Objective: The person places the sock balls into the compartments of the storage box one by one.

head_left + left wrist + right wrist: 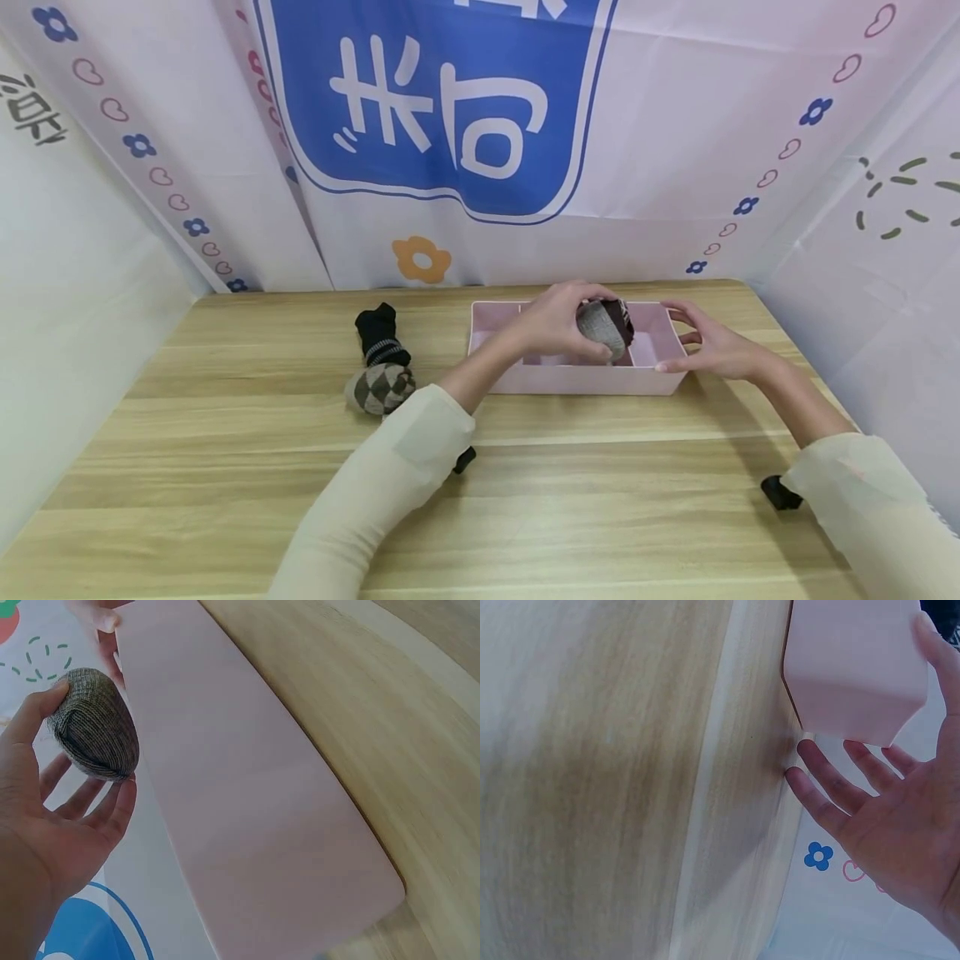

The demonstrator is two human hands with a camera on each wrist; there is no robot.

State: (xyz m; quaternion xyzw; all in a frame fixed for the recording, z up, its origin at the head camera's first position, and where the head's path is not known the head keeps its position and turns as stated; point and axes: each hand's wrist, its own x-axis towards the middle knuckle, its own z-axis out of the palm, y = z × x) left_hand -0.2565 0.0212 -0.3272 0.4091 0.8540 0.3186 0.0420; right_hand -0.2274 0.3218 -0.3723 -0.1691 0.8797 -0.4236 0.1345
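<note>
In the head view my left hand (558, 321) holds a balled-up sock (602, 329), grey with a dark brown patterned part, over the middle of a pink divided box (577, 381). The left wrist view shows the ribbed grey side of this sock (94, 724) between thumb and fingertips. My right hand (712, 346) grips the box's right end, its thumb at the front rim and the fingers around the far corner. Seen from the right wrist, those fingers (832, 776) lie against and below the end wall. Most of the box's inside is hidden by the left hand.
Left of the box, a black sock (381, 333) lies against an argyle balled sock (381, 388) on the wooden table (225, 467). The left forearm partly covers the argyle one. Small black objects show beside both sleeves. A printed cloth (660, 167) hangs behind the table.
</note>
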